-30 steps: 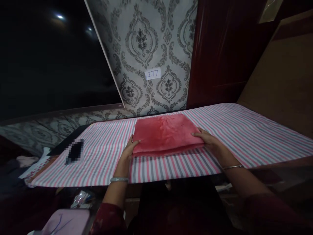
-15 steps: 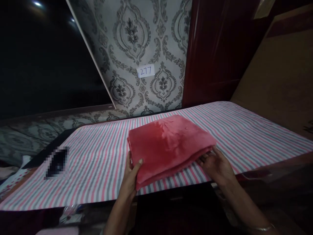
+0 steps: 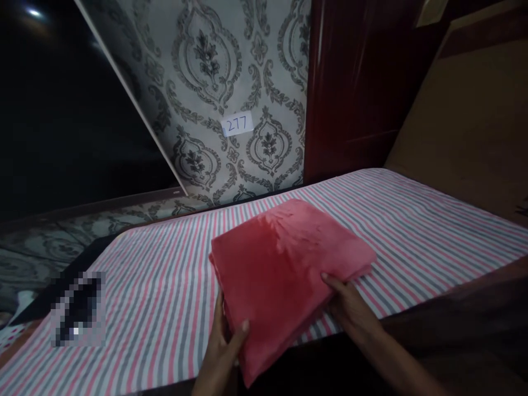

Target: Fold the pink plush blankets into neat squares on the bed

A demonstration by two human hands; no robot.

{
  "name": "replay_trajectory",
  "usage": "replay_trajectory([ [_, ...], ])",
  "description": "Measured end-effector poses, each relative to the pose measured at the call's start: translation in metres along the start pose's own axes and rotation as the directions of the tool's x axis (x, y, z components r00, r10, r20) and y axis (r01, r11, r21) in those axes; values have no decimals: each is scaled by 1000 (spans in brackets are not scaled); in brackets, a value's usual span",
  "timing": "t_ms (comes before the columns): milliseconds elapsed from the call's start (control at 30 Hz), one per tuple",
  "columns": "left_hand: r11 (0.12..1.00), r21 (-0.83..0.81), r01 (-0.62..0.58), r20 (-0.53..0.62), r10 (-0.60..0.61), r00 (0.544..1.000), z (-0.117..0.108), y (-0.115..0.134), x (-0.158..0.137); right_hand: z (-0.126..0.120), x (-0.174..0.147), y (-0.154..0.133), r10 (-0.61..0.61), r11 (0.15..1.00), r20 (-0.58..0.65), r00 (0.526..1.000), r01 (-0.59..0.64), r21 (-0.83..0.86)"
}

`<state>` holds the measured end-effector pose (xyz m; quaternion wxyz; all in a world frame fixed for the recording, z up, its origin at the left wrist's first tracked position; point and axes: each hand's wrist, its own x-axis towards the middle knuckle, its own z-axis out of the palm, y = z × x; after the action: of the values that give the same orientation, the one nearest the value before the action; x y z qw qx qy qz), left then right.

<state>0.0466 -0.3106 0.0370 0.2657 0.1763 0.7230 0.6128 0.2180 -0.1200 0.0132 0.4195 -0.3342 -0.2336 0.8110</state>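
Observation:
A folded, plush red and pink cloth [image 3: 280, 264], like a small blanket or towel, lies tilted over the front edge of the striped cover. My left hand [image 3: 226, 341] grips its left edge, thumb on top and fingers underneath. At the front edge, my right hand [image 3: 346, 305] pinches the layers with the thumb above and the other fingers hidden below. The front left corner of the cloth sticks out past the edge of the surface.
A pink, grey and white striped sheet [image 3: 165, 286] covers the surface. A blurred-out dark object [image 3: 80, 311] lies on its left. Behind are a dark screen [image 3: 74, 121], patterned wallpaper with a paper label [image 3: 237, 124] reading 277, and a cardboard panel [image 3: 466, 115] at right.
The folded cloth has turned and its front left corner has come nearer to me. My right hand has shifted left along the front edge, its thumb now on top.

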Motion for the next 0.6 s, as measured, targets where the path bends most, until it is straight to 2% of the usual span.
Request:
replay_trajectory([
  [67,976,203,-74,-20,80,997,-22,9,19,0,2,1,-13,1000,-29,999,13,4],
  [133,906,387,-171,-44,203,978,-41,29,49,-2,4,2,-21,1000,-28,999,21,5],
  [167,873,429,-233,-38,275,961,-46,43,67,-4,4,2,-18,1000,-28,999,18,-1],
  [233,831,431,-352,-15,397,918,-45,71,106,-7,5,3,-1,1000,-36,999,0,-17],
  [300,831,373,-413,32,433,901,-30,96,145,-8,5,4,19,999,-37,999,-20,-34],
  [333,848,335,-411,49,420,906,-19,105,163,-9,4,4,23,999,-36,999,-25,-37],
  [400,899,268,-346,129,322,938,4,117,195,-7,3,4,15,999,-35,999,-17,-36],
  [467,930,242,-277,234,221,947,25,122,220,-4,1,4,-6,1000,-41,999,5,-28],
  [533,941,238,-241,340,151,928,42,125,237,-1,0,4,-28,999,-39,999,28,-18],
  [600,958,218,-186,451,70,890,57,126,249,0,2,5,-32,999,-31,999,32,-6],
])
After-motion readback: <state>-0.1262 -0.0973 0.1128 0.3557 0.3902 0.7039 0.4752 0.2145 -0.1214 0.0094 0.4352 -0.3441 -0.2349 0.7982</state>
